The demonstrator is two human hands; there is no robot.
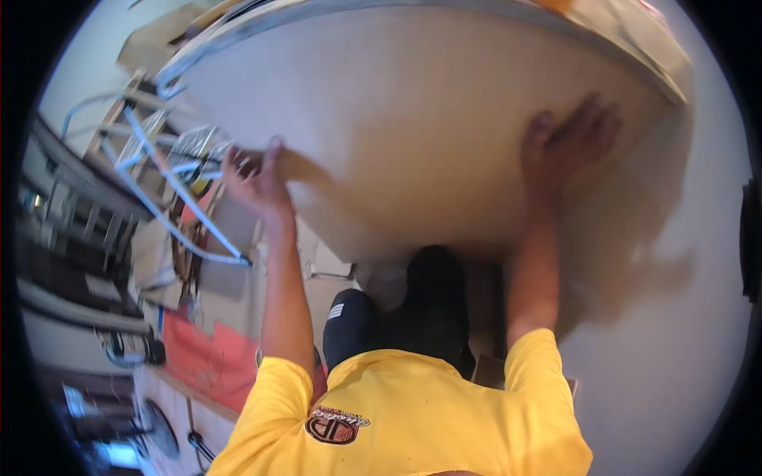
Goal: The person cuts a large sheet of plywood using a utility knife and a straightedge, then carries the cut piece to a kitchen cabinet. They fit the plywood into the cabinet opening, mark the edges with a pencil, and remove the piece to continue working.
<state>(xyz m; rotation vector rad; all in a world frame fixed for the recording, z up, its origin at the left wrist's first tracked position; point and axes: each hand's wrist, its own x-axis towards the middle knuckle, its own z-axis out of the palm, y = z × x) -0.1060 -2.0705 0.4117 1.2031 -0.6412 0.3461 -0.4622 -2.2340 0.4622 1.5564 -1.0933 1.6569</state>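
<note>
A large beige board [397, 135] stands tilted in front of me, its grey-edged rim [317, 12] at the far side. My left hand [260, 178] is at the board's left edge, with thumb and curled fingers apart. Motion blur hides whether it touches the edge. Against the right part of the board's face lies my right hand [567, 147], its fingers spread. Both arms are stretched forward and cast shadows on the board and the wall.
A pale wall [667, 341] rises close on the right. To the left are a light-blue metal frame [178, 186], cardboard pieces [156, 262] and a red cloth or sheet [210, 361]. A fan [159, 427] stands at the lower left. My knees [432, 293] are below the board.
</note>
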